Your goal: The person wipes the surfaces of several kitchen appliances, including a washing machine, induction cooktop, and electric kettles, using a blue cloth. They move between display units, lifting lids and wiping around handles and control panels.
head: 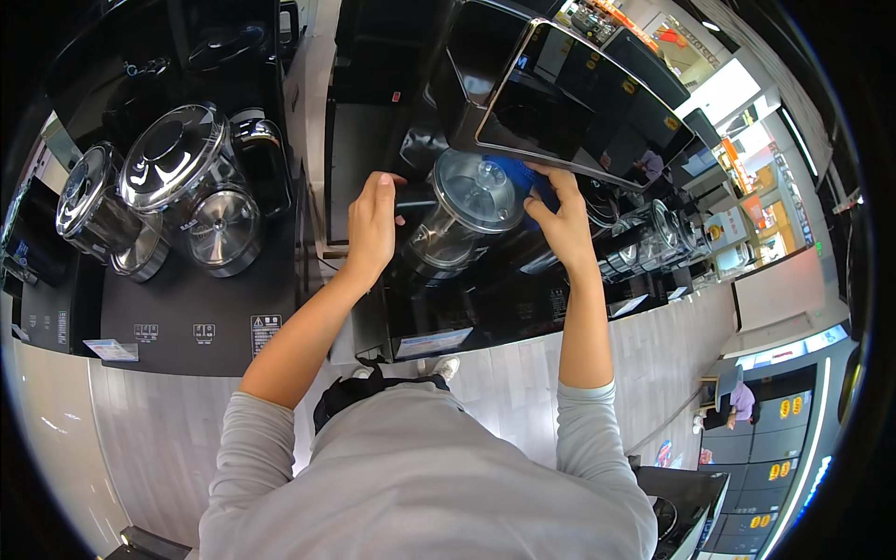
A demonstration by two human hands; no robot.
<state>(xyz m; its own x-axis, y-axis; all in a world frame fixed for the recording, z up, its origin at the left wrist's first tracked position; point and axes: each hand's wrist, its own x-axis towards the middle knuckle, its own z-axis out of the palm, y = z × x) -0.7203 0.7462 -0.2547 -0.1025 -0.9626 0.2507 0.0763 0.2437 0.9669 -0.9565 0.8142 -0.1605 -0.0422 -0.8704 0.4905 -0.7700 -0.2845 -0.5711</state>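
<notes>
A clear glass pot (pixel 448 234) with a transparent lid (pixel 476 189) stands on a glossy black cooktop (pixel 490 308) in front of me. My left hand (pixel 373 227) is wrapped around the pot's black side handle (pixel 414 199). On the pot's other side, my right hand (pixel 562 213) holds a blue cloth (pixel 514 175) against the lid's rim. Part of the cloth is hidden behind my fingers. Just above that hand hangs the lower edge of a tilted, glossy black panel (pixel 574 105) with a metal frame.
To the left, a large lidded glass pot (pixel 175 161) and a smaller one (pixel 91 196) stand on another black cooktop (pixel 175 308). More glassware (pixel 651 234) is at the right. Printed cards (pixel 434 341) line the front edge. A seated person (pixel 740 404) is far right.
</notes>
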